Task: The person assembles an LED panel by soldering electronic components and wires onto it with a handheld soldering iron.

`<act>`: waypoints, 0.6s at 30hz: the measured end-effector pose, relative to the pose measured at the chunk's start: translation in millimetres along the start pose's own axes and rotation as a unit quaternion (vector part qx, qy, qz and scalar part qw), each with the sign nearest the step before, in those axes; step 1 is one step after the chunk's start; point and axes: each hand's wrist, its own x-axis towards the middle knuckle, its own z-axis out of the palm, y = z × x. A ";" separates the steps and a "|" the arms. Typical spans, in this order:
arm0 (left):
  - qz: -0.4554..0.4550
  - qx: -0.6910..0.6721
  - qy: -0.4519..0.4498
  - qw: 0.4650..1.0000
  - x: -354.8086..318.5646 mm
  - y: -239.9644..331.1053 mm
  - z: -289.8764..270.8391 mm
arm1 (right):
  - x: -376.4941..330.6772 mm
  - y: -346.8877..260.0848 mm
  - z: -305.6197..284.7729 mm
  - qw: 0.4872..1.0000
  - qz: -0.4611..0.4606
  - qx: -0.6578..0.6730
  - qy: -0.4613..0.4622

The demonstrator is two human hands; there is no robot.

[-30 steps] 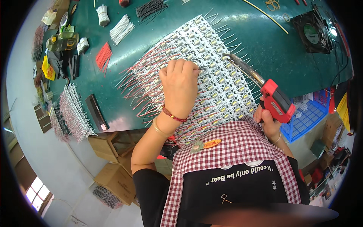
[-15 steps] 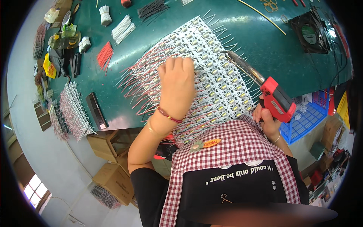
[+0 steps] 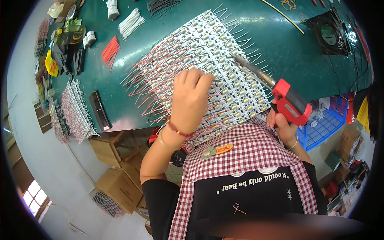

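Note:
A panel of small white circuit boards (image 3: 240, 94) lies on the green table in front of me, with red and white wires fringing its left side and pale wires its far right side. My left hand (image 3: 189, 98) is over the middle of the panel, its fingers curled and pinched downward. What its fingertips hold is hidden. My right hand (image 3: 283, 127), at the table's near edge, grips a red and black soldering gun (image 3: 291, 103). The gun's metal tip points left, over the panel's right part, apart from my left fingers.
Bundles of white wires (image 3: 131, 23), red wires (image 3: 111, 51) and black wires (image 3: 161, 5) lie at the far left. A black fan (image 3: 329, 34) stands far right, above a blue basket (image 3: 325, 126). Wired panels (image 3: 76, 114) and a black case (image 3: 99, 111) lie left; cardboard boxes (image 3: 119, 188) stand below.
My left hand has come slightly nearer and right, its fingertips now lower on the panel. The soldering gun's tip has shifted a little left. The view has also moved slightly.

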 end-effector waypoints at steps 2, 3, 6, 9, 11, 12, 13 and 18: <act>0.028 0.004 -0.011 1.000 3.8 -9.1 6.9 | -9.1 3.0 -4.6 0.999 0.022 -0.039 -0.022; 0.057 0.009 -0.023 0.998 4.8 -11.7 9.4 | -15.5 6.9 -8.2 0.999 0.023 -0.038 -0.020; 0.108 0.005 -0.038 0.993 3.8 -13.8 14.9 | -32.5 16.9 -15.0 0.996 0.068 -0.064 -0.010; 0.134 -0.003 -0.050 0.990 1.9 -15.5 19.7 | -44.8 19.9 -17.6 0.993 0.092 -0.071 -0.002; 0.136 -0.010 -0.049 0.989 1.1 -16.3 21.6 | -50.9 22.7 -22.3 0.987 0.108 -0.119 -0.026; 0.137 -0.012 -0.051 0.989 1.0 -16.1 21.6 | -53.0 25.1 -24.3 0.987 0.109 -0.119 -0.024; 0.134 -0.010 -0.053 0.989 0.9 -15.6 21.0 | -54.8 27.9 -26.0 0.985 0.108 -0.129 -0.027; 0.132 -0.007 -0.042 0.990 -0.2 -16.1 22.9 | -51.8 26.8 -22.7 0.983 0.105 -0.152 -0.015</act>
